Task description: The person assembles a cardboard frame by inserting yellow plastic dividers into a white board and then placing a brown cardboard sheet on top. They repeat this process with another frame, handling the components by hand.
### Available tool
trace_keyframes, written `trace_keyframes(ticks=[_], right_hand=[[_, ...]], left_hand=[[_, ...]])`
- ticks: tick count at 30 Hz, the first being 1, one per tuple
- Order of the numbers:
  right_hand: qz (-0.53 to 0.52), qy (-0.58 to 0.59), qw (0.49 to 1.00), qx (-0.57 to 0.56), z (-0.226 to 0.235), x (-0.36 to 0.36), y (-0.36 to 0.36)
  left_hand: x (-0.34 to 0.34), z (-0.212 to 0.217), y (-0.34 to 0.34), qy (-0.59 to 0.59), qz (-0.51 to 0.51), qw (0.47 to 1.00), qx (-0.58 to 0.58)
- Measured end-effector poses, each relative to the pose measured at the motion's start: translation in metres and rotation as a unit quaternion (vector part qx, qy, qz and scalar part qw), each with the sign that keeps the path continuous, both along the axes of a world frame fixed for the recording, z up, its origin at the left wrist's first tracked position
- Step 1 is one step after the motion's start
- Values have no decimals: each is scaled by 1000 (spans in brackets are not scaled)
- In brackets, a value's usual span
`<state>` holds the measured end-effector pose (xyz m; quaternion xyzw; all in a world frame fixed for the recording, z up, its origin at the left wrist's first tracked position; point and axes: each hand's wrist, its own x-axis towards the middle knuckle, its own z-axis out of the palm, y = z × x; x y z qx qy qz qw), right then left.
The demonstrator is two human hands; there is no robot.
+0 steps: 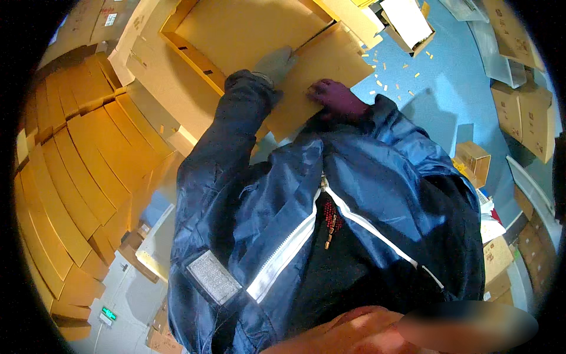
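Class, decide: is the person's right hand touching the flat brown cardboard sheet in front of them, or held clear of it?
Touching. The head view shows the right hand lying flat on the flat brown cardboard sheet, fingers pressed against its surface with no gap visible.

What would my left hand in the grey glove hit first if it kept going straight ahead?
Probably the inner wall of the open brown cardboard box; the left hand already rests at the flat cardboard sheet, pointing into it. Depth is unclear.
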<state>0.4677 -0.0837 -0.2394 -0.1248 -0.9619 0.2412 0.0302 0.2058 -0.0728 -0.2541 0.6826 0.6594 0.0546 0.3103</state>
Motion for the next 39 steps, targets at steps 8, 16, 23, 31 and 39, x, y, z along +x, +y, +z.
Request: trace_keyframes(ticks=[8,16,23,31,39], right_hand=[[-125,-20,988,-91,28,1,16],[13,-186,963,-196,-16,-10,-1],[-130,-62,985,-98,-25,-13,-11],[50,-45,997,-38,-40,-32,-53],[-6,-68,993,-94,-67,-82,-65]], left_hand=[[0,11,-1,-16,50,997,-49],[6,14,-3,-10,31,999,-25],[10,15,8,-8,9,1000,-3],[7,16,-3,4,13,1000,26],[15,26,3,12,16,998,-65]])
